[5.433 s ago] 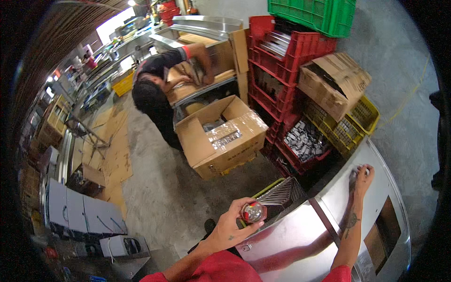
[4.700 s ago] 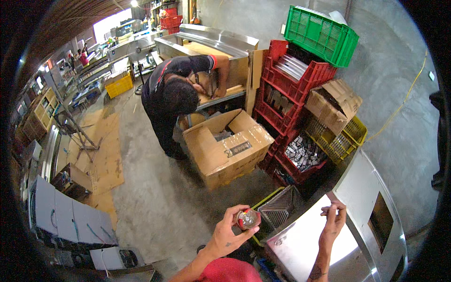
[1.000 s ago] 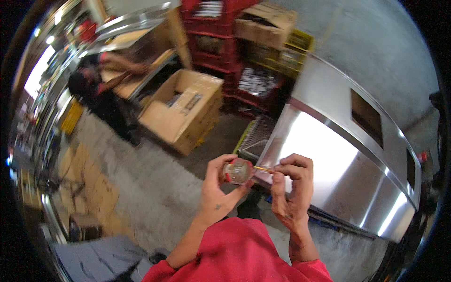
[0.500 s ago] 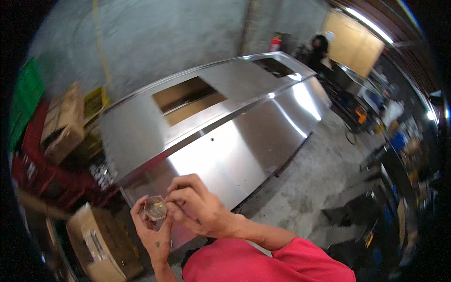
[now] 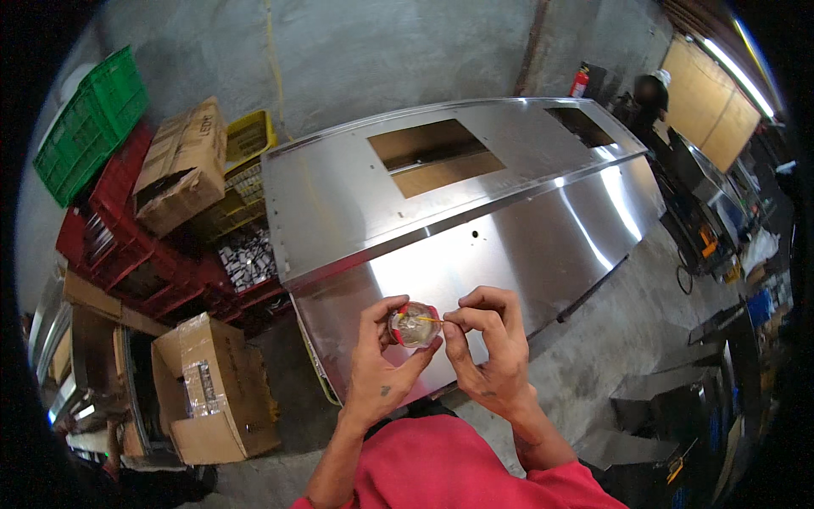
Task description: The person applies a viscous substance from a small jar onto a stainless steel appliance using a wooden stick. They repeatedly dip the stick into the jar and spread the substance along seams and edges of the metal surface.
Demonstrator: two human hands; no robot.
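Observation:
My left hand is wrapped round a small, round clear container with red at its edges. A pale, see-through inside shows at its open-looking top. In my right hand a thin yellow stick is pinched between thumb and fingers, its far end reaching over the container. Just beyond both hands lies a long stainless steel panel structure, with two rectangular cut-outs in its upper face and a small round hole in the sloping front.
To the left stand stacked red crates, a green crate, a yellow crate and cardboard boxes. A red fire extinguisher is by the wall. Another person is at the far right, near dark metal pieces.
The view has swung left, so the structure and hands sit further right. My right hand has drawn away from the container to its right side, and the yellow stick now shows between them.

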